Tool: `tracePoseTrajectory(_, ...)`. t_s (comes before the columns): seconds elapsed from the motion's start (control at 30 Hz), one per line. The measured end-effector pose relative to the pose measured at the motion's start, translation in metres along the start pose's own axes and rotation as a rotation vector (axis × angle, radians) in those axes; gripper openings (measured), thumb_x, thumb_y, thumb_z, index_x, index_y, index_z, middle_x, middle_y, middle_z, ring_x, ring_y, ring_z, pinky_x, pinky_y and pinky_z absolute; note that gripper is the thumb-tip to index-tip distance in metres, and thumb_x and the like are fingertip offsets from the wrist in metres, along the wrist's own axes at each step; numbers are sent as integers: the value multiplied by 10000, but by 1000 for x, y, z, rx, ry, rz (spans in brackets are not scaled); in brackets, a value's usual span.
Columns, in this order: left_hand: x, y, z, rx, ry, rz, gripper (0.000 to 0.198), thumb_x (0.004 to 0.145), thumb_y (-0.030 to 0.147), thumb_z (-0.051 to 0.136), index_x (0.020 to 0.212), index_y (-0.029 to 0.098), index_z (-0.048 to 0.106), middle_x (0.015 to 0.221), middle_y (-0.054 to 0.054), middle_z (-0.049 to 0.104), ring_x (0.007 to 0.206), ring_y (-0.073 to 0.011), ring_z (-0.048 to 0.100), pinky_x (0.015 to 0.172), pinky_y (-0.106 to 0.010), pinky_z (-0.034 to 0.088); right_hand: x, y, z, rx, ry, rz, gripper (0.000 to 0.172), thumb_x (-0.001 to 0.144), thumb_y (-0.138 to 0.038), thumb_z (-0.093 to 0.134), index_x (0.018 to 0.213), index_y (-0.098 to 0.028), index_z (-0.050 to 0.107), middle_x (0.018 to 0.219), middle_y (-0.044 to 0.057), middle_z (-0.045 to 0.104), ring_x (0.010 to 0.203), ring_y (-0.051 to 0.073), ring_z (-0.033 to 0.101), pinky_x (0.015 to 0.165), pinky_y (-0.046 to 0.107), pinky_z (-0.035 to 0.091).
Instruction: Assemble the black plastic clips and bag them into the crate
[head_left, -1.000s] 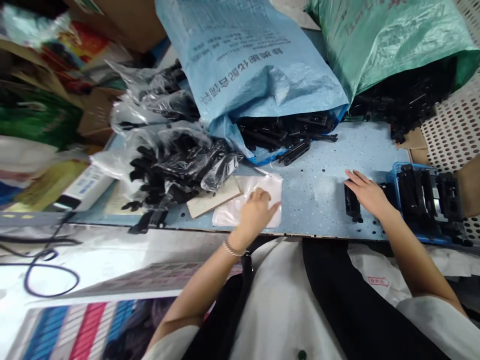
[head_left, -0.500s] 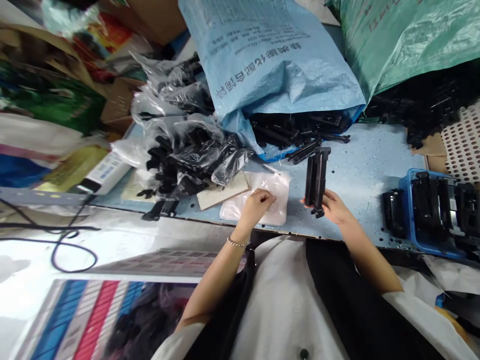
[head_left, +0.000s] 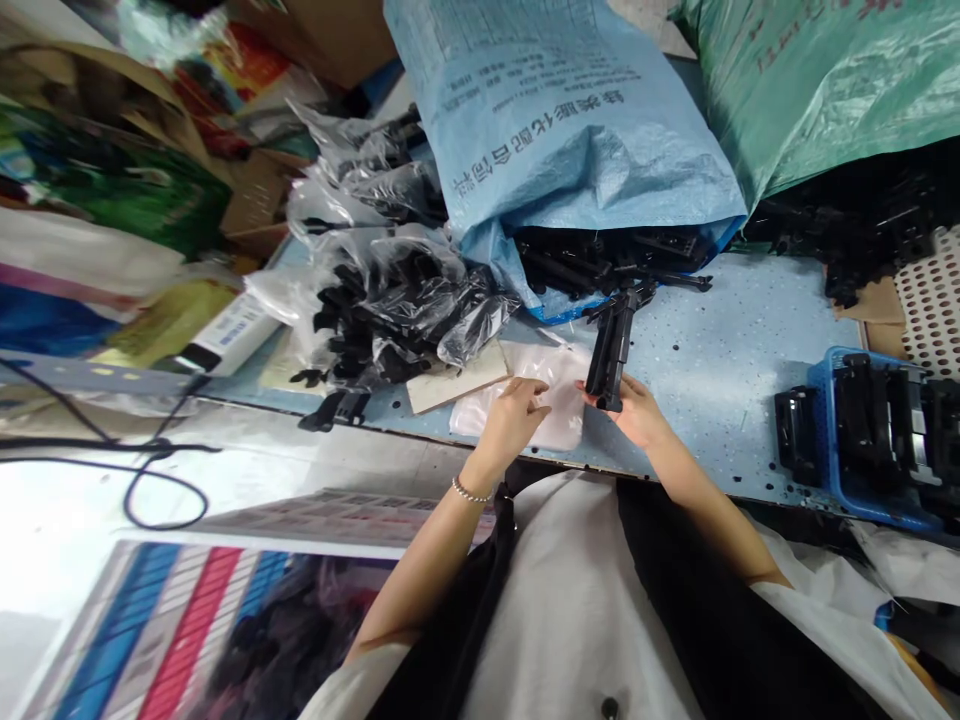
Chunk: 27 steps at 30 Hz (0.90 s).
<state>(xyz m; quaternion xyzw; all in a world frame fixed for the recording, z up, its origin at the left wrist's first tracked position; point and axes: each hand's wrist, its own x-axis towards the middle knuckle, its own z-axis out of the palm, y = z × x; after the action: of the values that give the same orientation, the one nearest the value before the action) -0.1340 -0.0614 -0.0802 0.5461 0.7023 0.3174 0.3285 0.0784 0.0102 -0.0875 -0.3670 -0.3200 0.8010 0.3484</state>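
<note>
My right hand [head_left: 636, 412] grips a long black plastic part [head_left: 611, 350], apparently made of two bars side by side, tilted with its far end near the blue sack. Beneath my hands lies a flat stack of clear plastic bags [head_left: 562, 425] at the table's front edge. My left hand [head_left: 517, 408] is over the left side of that stack, with thumb and forefinger apart and nothing visible between them. Its other fingers are curled and partly hidden. Left of the stack is a pale flat board [head_left: 454, 382].
A blue woven sack [head_left: 577, 150] spills black parts [head_left: 570, 262] onto the table [head_left: 712, 370]. Bagged black parts [head_left: 405, 300] are heaped on the left. A blue basket [head_left: 829, 440] of black parts stands right, below a green sack [head_left: 840, 100].
My right hand has brought the black part left toward the bags, and the part now tilts. The thumb and forefinger of my left hand have parted.
</note>
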Motion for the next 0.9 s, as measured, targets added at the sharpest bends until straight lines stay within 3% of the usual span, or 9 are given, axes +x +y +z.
tracePoseTrajectory(0.1,4,-3,10,74,11,94,99,869,202,629,820,206,715,826,-45,666,832,-202,658,810,-325,521,-5,-2,1,27,-3,10,386,720,-556,863,888,-229,746,979,42,792,1054,244,730,987,406,565)
tracePoseTrajectory(0.23,12,-5,18,-88,47,69,131,839,289,695,739,211,729,853,-48,671,833,-189,653,776,-308,533,-5,-1,7,96,-68,31,368,743,-537,850,877,-214,735,959,50,780,1052,263,735,996,427,561)
tracePoseTrajectory(0.33,15,-4,14,-167,44,77,213,880,291,649,695,202,708,896,-61,708,901,-198,671,845,-326,541,3,6,11,103,-85,46,360,727,-512,859,871,-211,725,936,43,770,1026,253,729,980,418,560)
tracePoseTrajectory(0.43,8,-1,0,-152,146,136,143,896,261,631,789,190,694,974,-71,715,907,-196,680,811,-320,559,14,14,11,32,5,17,364,699,-531,861,798,-226,690,829,9,742,897,207,707,861,352,571)
tracePoseTrajectory(0.53,-2,0,-17,66,184,294,168,915,140,546,947,182,706,1170,-109,686,1012,-212,678,875,-349,576,15,14,9,-74,25,1,348,727,-531,837,794,-231,673,788,-7,713,826,177,670,764,297,544)
tracePoseTrajectory(0.63,-4,-1,-24,388,25,374,330,866,10,468,962,173,739,1193,-146,685,1075,-262,673,984,-431,564,1,4,8,-112,-14,14,338,760,-530,816,851,-230,686,815,0,718,817,174,675,738,287,541)
tracePoseTrajectory(0.7,-1,-2,-24,463,-35,344,391,852,-7,455,1055,165,743,1169,-153,697,1089,-281,678,1004,-449,567,-15,-3,5,-98,-88,86,360,796,-550,782,896,-214,698,850,25,737,806,184,701,715,291,557)
tracePoseTrajectory(0.77,2,-2,-22,407,-15,305,429,888,33,459,1215,169,701,1236,-142,684,1142,-272,674,1034,-431,562,-32,-5,0,-55,-211,225,403,826,-576,743,898,-181,700,847,61,749,727,186,715,627,279,561)
tracePoseTrajectory(0.9,5,-1,-19,245,46,290,450,940,121,485,1367,181,613,1373,-128,625,1227,-247,650,1094,-396,534,-53,14,-14,90,-447,589,377,846,-489,740,857,-117,678,681,75,710,495,142,634,431,223,493)
